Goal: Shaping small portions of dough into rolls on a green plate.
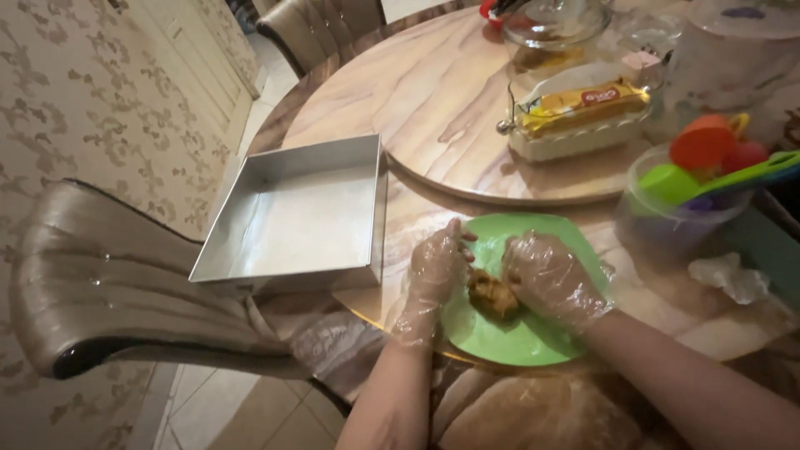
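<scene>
A brown lump of dough (492, 296) lies on a round green plate (533, 337) at the table's near edge. Both of my hands wear clear plastic gloves. My left hand (435, 275) presses against the lump's left side, fingers curved. My right hand (550, 275) cups the lump from the right and partly covers it. To the left of the plate an empty square metal baking pan (292, 217) juts out over the table's edge.
A round wooden turntable (433, 108) carries a clear box with a yellow packet (583, 112) and a glass lidded jar (550, 29). A clear bowl of coloured measuring cups (692, 187) stands at the right. A padded chair (108, 292) is at the left, another at the far side.
</scene>
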